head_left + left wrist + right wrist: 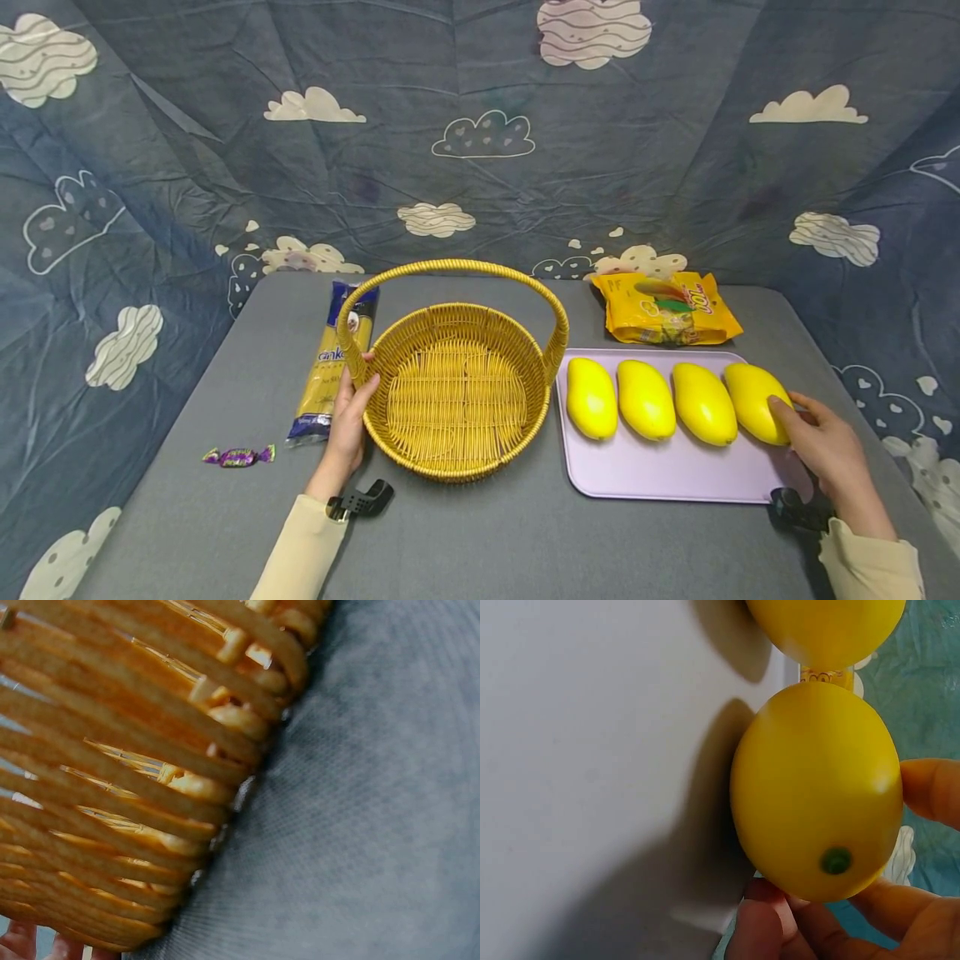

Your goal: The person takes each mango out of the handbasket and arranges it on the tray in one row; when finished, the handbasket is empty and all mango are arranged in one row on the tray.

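A round woven wicker basket [457, 479] with a tall arched handle stands at the middle of the table, nothing inside it. My left hand [349, 425] grips its left side, thumb over the rim; in the left wrist view the woven wall [112, 750] fills much of the picture and fingertips [19, 941] show at the bottom corner. On a pale purple tray [660, 486] to the right lie several yellow mangoes in a row. My right hand [832, 450] holds the rightmost mango [753, 400] from its right side. The right wrist view shows fingers around that mango [817, 772], its green stem spot facing the camera.
Behind the basket's left side lies a blue and yellow pasta packet [318, 379]. A purple wrapped candy [238, 457] is at the left. Beyond the tray sits a yellow snack bag [663, 312]. A cloud-patterned cloth [480, 192] hangs behind the grey table [480, 542].
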Demonstrator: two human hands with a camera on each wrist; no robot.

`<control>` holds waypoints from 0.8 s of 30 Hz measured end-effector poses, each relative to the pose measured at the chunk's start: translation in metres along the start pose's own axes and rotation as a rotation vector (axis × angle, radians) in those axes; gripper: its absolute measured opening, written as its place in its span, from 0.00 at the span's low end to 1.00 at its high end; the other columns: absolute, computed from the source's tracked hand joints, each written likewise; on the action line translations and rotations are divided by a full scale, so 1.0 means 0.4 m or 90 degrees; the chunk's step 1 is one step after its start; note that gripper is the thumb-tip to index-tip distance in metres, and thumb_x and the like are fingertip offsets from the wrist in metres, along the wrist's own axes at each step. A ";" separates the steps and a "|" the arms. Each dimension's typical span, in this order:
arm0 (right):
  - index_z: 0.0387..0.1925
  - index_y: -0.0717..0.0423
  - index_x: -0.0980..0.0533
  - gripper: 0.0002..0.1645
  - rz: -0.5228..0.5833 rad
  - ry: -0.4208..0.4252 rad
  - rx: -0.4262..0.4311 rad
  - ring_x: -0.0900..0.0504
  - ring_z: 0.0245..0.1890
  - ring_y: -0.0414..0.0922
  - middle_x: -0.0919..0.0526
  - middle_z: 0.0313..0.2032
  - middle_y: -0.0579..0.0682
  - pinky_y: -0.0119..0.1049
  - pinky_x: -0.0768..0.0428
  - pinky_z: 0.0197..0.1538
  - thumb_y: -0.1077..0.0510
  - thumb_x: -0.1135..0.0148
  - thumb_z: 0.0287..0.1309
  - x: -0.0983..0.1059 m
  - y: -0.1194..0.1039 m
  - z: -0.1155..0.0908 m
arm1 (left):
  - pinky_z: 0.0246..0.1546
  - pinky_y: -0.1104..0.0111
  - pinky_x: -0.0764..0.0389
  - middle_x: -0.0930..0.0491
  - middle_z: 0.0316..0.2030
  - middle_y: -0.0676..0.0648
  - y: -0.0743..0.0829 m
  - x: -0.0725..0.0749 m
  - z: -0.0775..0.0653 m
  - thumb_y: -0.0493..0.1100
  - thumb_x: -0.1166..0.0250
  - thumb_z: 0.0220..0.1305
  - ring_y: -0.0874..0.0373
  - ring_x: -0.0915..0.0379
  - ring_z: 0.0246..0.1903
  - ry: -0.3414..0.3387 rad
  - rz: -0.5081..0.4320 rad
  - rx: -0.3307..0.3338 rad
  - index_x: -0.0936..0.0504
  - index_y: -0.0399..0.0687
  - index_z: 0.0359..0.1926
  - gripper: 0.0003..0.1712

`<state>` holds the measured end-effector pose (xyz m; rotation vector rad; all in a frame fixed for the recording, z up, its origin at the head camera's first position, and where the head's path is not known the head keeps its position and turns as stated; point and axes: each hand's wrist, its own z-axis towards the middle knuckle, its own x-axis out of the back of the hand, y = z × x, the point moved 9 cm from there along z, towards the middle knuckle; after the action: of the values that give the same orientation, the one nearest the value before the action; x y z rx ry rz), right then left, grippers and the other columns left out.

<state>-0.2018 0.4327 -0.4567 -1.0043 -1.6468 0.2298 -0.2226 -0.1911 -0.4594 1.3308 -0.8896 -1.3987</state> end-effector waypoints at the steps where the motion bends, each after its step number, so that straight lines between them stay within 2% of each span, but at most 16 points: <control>1: 0.70 0.68 0.58 0.58 0.004 0.000 -0.001 0.32 0.47 0.67 0.46 0.59 0.78 0.37 0.23 0.29 0.27 0.60 0.60 0.000 0.001 0.001 | 0.63 0.67 0.46 0.47 0.69 0.46 0.000 0.000 0.000 0.38 0.51 0.72 0.54 0.50 0.66 0.000 -0.001 0.000 0.41 0.41 0.66 0.24; 14: 0.69 0.71 0.55 0.56 0.018 0.018 -0.012 0.34 0.51 0.69 0.47 0.61 0.79 0.36 0.23 0.29 0.28 0.63 0.61 0.003 0.007 0.002 | 0.63 0.68 0.47 0.44 0.67 0.49 0.000 0.000 0.002 0.38 0.51 0.72 0.56 0.50 0.66 0.006 -0.006 0.007 0.41 0.41 0.65 0.23; 19: 0.69 0.71 0.55 0.57 0.015 0.016 -0.009 0.32 0.49 0.67 0.47 0.61 0.79 0.35 0.24 0.28 0.27 0.63 0.61 0.004 0.009 0.000 | 0.64 0.67 0.47 0.44 0.67 0.48 0.000 0.000 0.002 0.37 0.51 0.72 0.56 0.50 0.66 0.007 -0.006 0.006 0.40 0.43 0.64 0.22; 22: 0.69 0.71 0.55 0.57 0.009 0.017 -0.012 0.31 0.47 0.66 0.46 0.60 0.78 0.38 0.24 0.30 0.27 0.62 0.60 0.005 0.009 -0.003 | 0.63 0.67 0.47 0.44 0.67 0.48 0.000 0.000 0.002 0.37 0.51 0.72 0.56 0.50 0.66 0.007 -0.006 0.005 0.40 0.43 0.64 0.22; 24: 0.69 0.71 0.55 0.57 0.005 0.026 -0.018 0.32 0.47 0.67 0.46 0.60 0.78 0.44 0.23 0.33 0.27 0.61 0.60 0.006 0.009 -0.005 | 0.63 0.67 0.46 0.44 0.67 0.48 -0.001 0.000 0.001 0.37 0.51 0.72 0.55 0.49 0.66 0.007 -0.006 0.005 0.40 0.43 0.64 0.22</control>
<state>-0.1983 0.4361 -0.4566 -1.0313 -1.6131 0.1901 -0.2230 -0.1912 -0.4596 1.3483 -0.8836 -1.3956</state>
